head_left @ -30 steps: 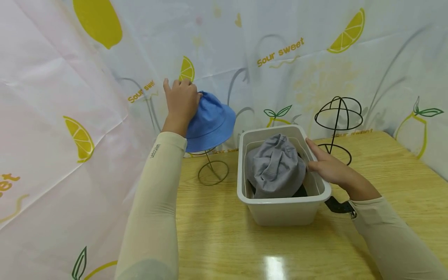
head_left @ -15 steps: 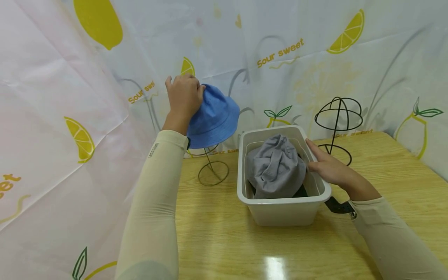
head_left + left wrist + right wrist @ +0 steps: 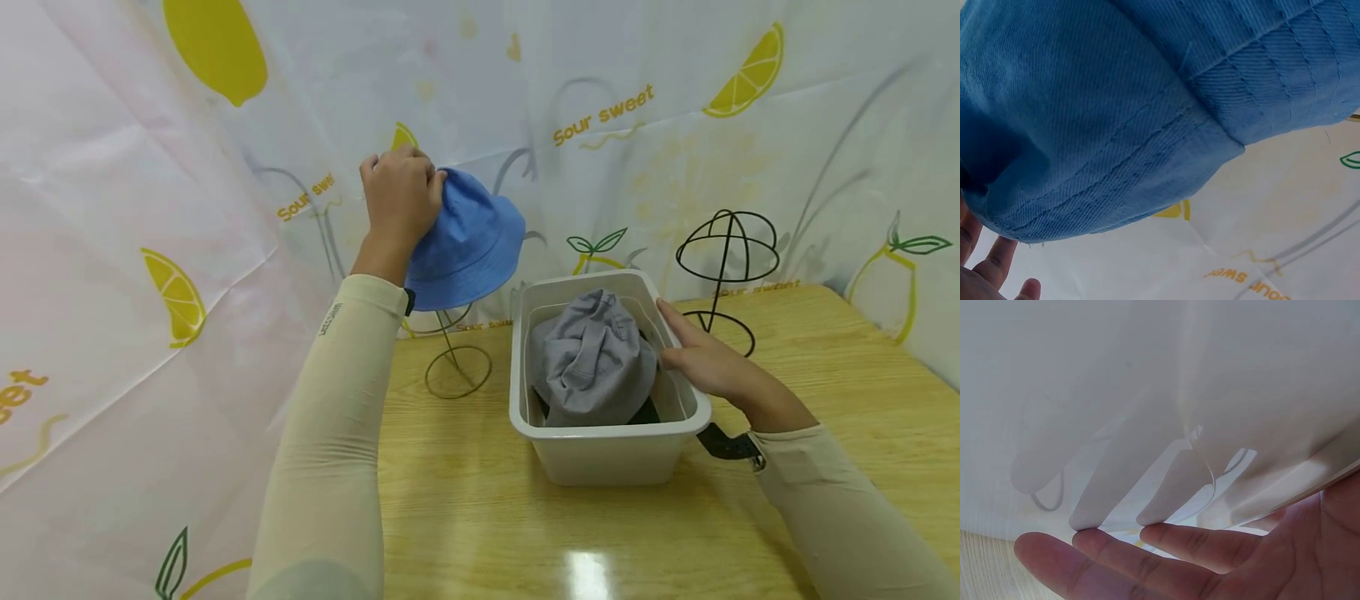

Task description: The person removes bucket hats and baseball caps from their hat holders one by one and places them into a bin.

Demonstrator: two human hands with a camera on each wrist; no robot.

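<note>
Glossy light wooden surface (image 3: 480, 517) with a bright light reflection, white lemon-print "Sour sweet" curtain (image 3: 637, 108) behind and at left

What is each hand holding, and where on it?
The left hand grips the blue bucket hat by its crown. The right hand rests on the white bin at its right rim.

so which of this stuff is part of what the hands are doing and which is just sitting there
In use:
- blue hat, gripped by left hand
- wire stand under it
- white bin, right hand on its rim
- grey hat inside

Lying about:
- empty wire stand
- lemon-print curtain
</note>
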